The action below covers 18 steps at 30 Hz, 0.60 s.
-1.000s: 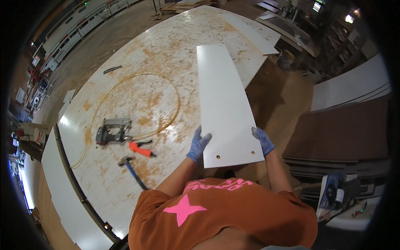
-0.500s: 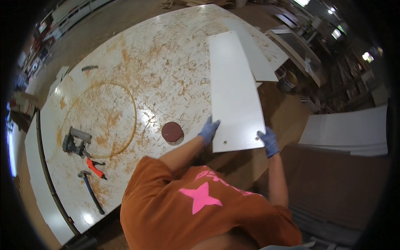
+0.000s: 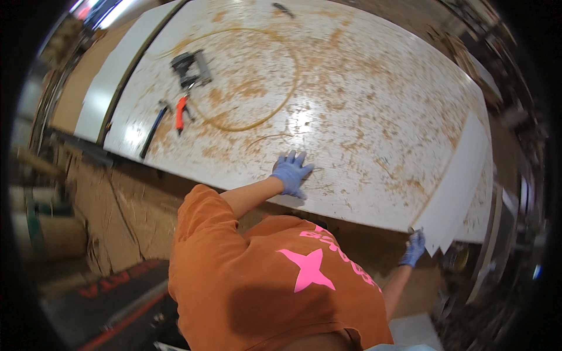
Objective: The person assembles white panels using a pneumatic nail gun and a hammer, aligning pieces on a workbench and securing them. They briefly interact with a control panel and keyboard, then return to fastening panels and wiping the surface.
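My left hand (image 3: 291,174), in a blue glove, lies flat with spread fingers near the front edge of the worktable (image 3: 357,193). A sliver of something dark shows beside its wrist side; the maroon disc is otherwise out of sight. Off to the right, my gloved right hand (image 3: 413,248) is closed at the near left corner of a long white panel (image 3: 453,190). A small dark bit shows at its blurred fingertips; whether it grips this or the panel's corner is unclear. The panel rests on the table's right end, its near end at the table edge, over another white panel.
To the left on the table lie a nail gun (image 3: 188,68), a red air blow gun (image 3: 181,114) and a blue-handled hammer (image 3: 153,131). A yellow hose (image 3: 297,76) loops across the sawdust-strewn top. A small dark tool (image 3: 283,9) lies at the far side.
The white panel has gone from between both hands onto the table's right end. My left hand has let go and flattened on the table. The view has swung left.
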Each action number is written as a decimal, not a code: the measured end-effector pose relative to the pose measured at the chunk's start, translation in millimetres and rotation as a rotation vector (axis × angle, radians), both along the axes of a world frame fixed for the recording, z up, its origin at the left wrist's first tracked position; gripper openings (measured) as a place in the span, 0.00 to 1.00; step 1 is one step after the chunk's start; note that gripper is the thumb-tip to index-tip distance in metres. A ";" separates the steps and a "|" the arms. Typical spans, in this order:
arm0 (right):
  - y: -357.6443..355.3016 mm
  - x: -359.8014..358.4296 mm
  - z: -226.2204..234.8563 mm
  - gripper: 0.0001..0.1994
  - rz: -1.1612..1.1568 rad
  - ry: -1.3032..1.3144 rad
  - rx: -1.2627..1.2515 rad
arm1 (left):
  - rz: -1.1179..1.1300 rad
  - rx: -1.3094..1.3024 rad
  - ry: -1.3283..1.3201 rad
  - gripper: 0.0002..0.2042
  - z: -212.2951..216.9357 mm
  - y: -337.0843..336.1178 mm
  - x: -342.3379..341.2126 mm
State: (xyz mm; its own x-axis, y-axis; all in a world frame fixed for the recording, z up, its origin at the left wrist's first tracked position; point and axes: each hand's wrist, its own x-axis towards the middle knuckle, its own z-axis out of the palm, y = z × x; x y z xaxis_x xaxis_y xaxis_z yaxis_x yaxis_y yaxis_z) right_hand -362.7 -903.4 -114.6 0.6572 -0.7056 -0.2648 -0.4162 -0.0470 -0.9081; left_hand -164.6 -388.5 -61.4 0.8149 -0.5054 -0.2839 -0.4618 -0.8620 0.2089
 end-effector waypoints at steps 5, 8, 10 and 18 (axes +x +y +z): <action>47.8 50.2 -30.7 0.15 0.189 -0.120 0.096 | 0.307 -0.229 0.002 0.38 -41.6 -21.0 -33.5; 43.5 68.2 -19.5 0.15 0.435 -0.108 0.047 | 0.366 -0.481 -0.157 0.33 -55.6 -103.3 -37.1; 35.0 76.9 6.9 0.15 0.512 -0.119 -0.043 | 0.313 -0.715 -0.240 0.37 -48.9 -173.8 -36.7; -3.8 97.5 20.2 0.16 0.564 -0.305 -0.399 | 0.451 -0.866 -0.427 0.35 11.2 -207.7 -85.5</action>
